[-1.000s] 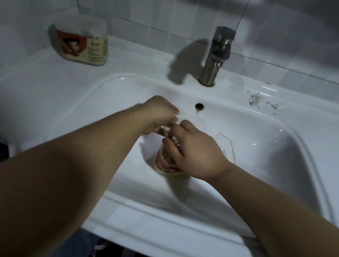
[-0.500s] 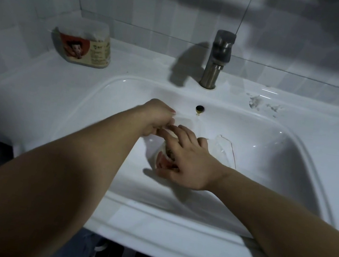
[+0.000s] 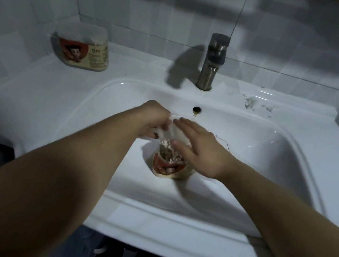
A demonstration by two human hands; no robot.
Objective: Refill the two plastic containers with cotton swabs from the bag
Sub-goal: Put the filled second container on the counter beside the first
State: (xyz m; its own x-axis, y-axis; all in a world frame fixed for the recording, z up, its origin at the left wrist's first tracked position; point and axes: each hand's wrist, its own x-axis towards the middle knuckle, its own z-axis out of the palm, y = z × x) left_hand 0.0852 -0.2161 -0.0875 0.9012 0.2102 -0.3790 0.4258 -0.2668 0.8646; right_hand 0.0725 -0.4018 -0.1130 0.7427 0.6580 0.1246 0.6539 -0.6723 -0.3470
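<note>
White ceramic fills the head view: a sink (image 3: 172, 217) is set into a counter (image 3: 37, 89), with a metal faucet (image 3: 213, 62) at twelve o'clock. Near the middle of the basin a plastic container (image 3: 168, 169) with a red and cream label is stood upright, its mouth uncovered. Cotton swabs (image 3: 172, 152) are seen bunched at that mouth, some tips standing above the rim. A clear bag (image 3: 164, 133) is held directly over the container, at about eleven o'clock from it. The bag is gripped by the left hand (image 3: 152, 121), whose fingers are curled round its upper part. The right hand (image 3: 200, 151) is brought in from the three o'clock side with fingers straight and spread, laid flat against the bag and the swab tips; nothing is pinched by it. What appears to be a clear lid (image 3: 224, 145) is glimpsed in the basin just beyond the right hand, mostly hidden. At ten o'clock, well apart on the counter by the wall, a second container (image 3: 83, 50) with the same label is stood; its top looks pale and covered, and its fill cannot be told.

The task is judged to be partway done: this container is being filled and looks close to full. Its lid has yet to be put on, and the state of the second container is left to be confirmed.
</note>
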